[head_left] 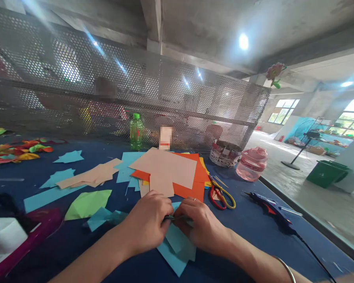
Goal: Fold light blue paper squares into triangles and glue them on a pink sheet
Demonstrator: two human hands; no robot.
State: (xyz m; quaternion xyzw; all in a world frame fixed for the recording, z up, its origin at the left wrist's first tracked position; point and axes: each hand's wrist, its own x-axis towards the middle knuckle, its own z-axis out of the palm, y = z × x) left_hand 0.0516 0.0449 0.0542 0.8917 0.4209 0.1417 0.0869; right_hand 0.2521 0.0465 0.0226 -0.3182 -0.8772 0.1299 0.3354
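Note:
My left hand [149, 220] and my right hand [203, 224] are close together near the table's front, fingers pinched on a thin dark piece [170, 217] that runs between them. Its kind is hard to make out, as the fingers cover most of it. Beneath the hands lie light-blue paper pieces [177, 251]. Just beyond them a pale pink paper sheet [177, 167] rests on orange paper [194, 192]. Scissors with red and yellow handles [233, 200] lie to the right of the stack.
Farther right lies a glue gun [271, 210] with its cord. A pink jug [251, 165], a round container [225, 153] and a green bottle [136, 133] stand before the perforated metal screen [183, 94]. Green paper [88, 204] and colourful scraps [20, 151] lie left.

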